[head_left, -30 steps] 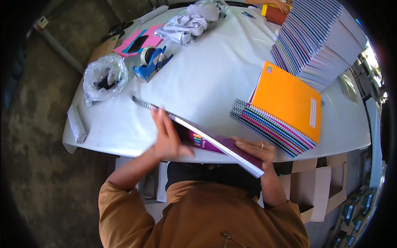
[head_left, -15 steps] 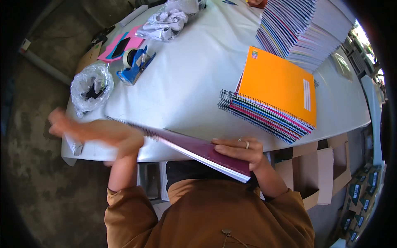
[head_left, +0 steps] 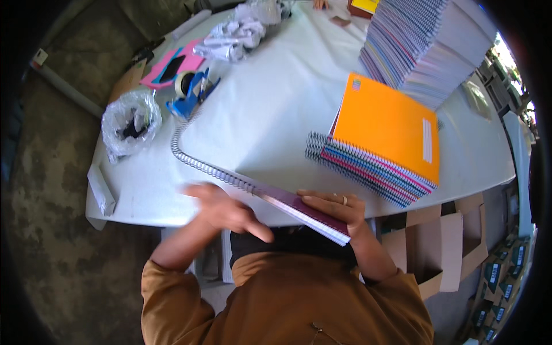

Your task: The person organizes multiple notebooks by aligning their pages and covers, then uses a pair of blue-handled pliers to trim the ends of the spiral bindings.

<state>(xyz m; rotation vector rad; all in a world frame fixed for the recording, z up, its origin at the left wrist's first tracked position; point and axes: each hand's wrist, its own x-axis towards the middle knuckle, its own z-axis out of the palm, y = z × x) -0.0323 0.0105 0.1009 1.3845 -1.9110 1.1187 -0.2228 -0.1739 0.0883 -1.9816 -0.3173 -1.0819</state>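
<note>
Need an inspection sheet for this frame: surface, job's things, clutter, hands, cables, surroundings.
Surface: white table, mostly covered.
Job's things: purple spiral notebook at the near edge, under an open white cover; orange-topped notebook stack; tall fanned stack.
Clutter: blue tape dispenser, clear plastic bag, crumpled wrap, pink sheet.
Hands: right hand grips the notebook; left hand blurred at the spiral.
Cables: nothing seen.
Surroundings: cardboard boxes, concrete floor.
</note>
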